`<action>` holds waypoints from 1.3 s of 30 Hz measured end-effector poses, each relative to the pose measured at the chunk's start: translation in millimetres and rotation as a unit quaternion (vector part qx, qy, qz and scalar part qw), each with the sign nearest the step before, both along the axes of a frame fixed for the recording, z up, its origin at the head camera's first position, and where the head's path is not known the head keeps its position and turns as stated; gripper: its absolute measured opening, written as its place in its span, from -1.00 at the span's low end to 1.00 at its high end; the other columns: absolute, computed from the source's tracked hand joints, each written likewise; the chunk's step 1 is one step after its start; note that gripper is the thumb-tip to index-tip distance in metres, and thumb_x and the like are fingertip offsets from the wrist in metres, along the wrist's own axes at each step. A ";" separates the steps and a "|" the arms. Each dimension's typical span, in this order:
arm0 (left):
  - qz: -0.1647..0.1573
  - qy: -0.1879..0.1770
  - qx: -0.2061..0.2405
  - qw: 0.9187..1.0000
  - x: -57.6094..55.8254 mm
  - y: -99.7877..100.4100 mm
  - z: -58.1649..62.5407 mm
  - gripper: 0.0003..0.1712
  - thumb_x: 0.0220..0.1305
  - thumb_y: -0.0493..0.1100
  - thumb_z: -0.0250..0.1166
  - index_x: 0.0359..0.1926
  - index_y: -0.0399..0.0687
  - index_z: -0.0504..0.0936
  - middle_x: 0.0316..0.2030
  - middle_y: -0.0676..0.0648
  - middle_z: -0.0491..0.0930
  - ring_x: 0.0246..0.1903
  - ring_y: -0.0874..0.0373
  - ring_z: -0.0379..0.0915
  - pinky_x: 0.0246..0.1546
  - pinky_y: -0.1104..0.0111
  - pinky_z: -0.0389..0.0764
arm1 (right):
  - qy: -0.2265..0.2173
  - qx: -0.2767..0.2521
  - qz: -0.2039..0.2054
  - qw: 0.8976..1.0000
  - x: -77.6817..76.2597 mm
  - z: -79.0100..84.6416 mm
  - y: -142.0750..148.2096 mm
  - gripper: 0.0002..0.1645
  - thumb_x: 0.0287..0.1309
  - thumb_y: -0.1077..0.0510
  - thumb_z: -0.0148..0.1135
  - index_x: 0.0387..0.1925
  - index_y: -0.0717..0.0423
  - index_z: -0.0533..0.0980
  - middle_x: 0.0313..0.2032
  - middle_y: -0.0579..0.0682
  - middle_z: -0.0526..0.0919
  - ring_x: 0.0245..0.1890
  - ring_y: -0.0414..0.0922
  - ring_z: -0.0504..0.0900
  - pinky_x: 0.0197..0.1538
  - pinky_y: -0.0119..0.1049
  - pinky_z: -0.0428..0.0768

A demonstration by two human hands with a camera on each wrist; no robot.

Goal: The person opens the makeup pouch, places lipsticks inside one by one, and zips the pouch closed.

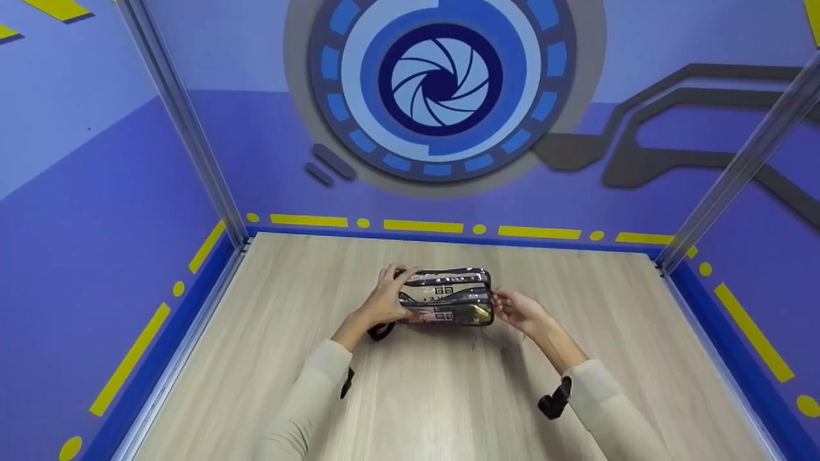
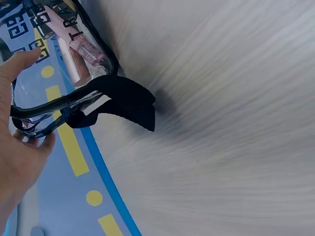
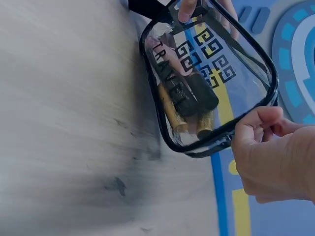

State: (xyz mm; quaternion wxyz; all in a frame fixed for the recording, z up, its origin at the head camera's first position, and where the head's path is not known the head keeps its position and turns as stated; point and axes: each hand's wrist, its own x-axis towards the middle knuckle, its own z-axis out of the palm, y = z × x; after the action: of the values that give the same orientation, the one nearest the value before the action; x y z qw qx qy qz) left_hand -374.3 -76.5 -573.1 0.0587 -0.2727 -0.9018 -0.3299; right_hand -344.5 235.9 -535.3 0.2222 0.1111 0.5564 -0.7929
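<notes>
A clear toiletry bag with black trim stands on the table in the head view. Black lettering reading TRAVEL and a square pattern mark its side in the right wrist view. Through the plastic show a dark bottle, gold tubes and, in the left wrist view, a pink item. My left hand grips the bag's left end, thumb on the near side. At the right end, my right hand pinches the black-trimmed upper edge with curled fingers; whatever small part lies between the fingertips is hidden.
A black strap loop sticks out from the bag's left end. The wood-grain table runs back to a blue patterned wall, with side panels at left and right. Black wrist straps sit on both sleeves.
</notes>
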 end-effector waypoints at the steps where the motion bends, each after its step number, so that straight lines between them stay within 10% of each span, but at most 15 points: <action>1: 0.000 -0.007 0.000 1.000 0.3 -0.1 0.2 0.12 -0.13 -0.30 0.61 0.50 0.07 0.33 0.31 -0.26 0.27 0.33 -0.21 0.19 0.24 -0.06 0.56 | 0.012 0.023 0.000 1.000 0.9 1.7 -0.8 -0.68 0.52 0.29 -0.08 -0.40 0.14 0.49 -0.52 -0.17 0.55 -0.52 -0.37 0.45 -0.38 -0.61 0.49; 8: -0.003 0.003 -0.028 1.000 3.5 6.4 3.0 0.11 -0.07 -0.32 0.59 0.51 0.15 0.31 0.28 -0.20 0.32 0.29 -0.15 0.26 0.11 0.06 0.66 | 0.115 0.202 -0.070 0.970 7.2 17.3 -13.2 -0.91 0.34 0.36 0.15 -0.31 0.34 0.52 -0.59 -0.12 0.59 -0.60 -0.33 0.54 -0.48 -0.53 0.60; 16: 0.014 0.024 -0.058 0.998 8.2 13.7 1.5 0.13 -0.08 0.02 0.67 0.51 0.13 0.30 0.27 -0.26 0.37 0.23 -0.19 0.31 0.18 -0.08 0.57 | 0.166 0.285 -0.068 0.942 5.9 17.3 -29.2 -0.89 0.35 0.33 0.17 -0.30 0.34 0.46 -0.67 -0.09 0.62 -0.71 -0.30 0.61 -0.53 -0.34 0.72; 22: -0.024 -0.087 0.013 0.996 11.6 5.3 7.2 0.14 0.06 0.32 0.51 0.58 0.13 0.21 0.44 -0.26 0.29 0.40 -0.24 0.26 0.37 -0.19 0.38 | 0.218 0.342 -0.086 0.910 -10.9 13.8 -30.7 -0.87 0.34 0.36 0.18 -0.34 0.39 0.49 -0.64 0.04 0.67 -0.74 -0.33 0.57 -0.55 -0.37 0.70; 27: -0.001 -0.189 0.170 0.967 13.3 -0.6 7.3 -0.43 0.55 0.13 0.09 0.38 -0.08 0.53 0.29 -0.25 0.56 0.23 -0.09 0.52 0.27 0.07 0.53 | 0.286 0.392 -0.108 0.867 -32.5 6.6 -36.4 -0.83 0.28 0.40 0.24 -0.42 0.46 0.58 -0.60 0.21 0.69 -0.71 -0.37 0.48 -0.61 -0.58 0.50; 31: 0.022 -0.265 0.251 0.931 14.0 0.5 1.8 -0.50 0.57 0.05 0.09 0.14 -0.26 0.69 -0.20 -0.09 0.74 -0.25 0.22 0.60 -0.17 0.39 0.66 | 0.328 0.439 -0.119 0.828 -46.5 0.7 -46.7 -0.85 0.24 0.38 0.30 -0.39 0.47 0.66 -0.53 0.30 0.73 -0.67 -0.42 0.42 -0.56 -0.60 0.38; 34: 0.019 -0.330 0.269 0.905 15.9 5.4 -3.1 -0.48 0.54 0.05 0.13 0.21 -0.29 0.63 -0.19 -0.04 0.73 -0.30 0.29 0.61 -0.15 0.33 0.74 | 0.314 0.481 -0.117 0.810 -52.6 0.3 -56.6 -0.84 0.25 0.28 0.33 -0.33 0.35 0.72 -0.45 0.22 0.78 -0.63 -0.39 0.47 -0.41 -0.45 0.48; 39: 0.002 -0.380 0.264 0.886 15.5 19.3 -13.7 -0.33 0.59 0.16 -0.06 0.42 -0.25 0.40 0.15 -0.23 0.63 0.00 0.13 0.63 0.21 0.15 0.62 | 0.297 0.475 -0.103 0.822 -61.2 4.1 -69.4 -0.80 0.31 0.24 0.28 -0.26 0.34 0.71 -0.41 0.19 0.78 -0.54 -0.30 0.54 -0.31 -0.30 0.54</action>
State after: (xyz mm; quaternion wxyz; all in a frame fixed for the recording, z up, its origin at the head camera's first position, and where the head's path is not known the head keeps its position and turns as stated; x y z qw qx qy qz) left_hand -358.8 -57.2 -586.8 -0.2180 -0.0988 -0.7353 -0.6341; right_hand -405.8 166.5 -531.2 -0.1173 0.0187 0.8884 -0.4435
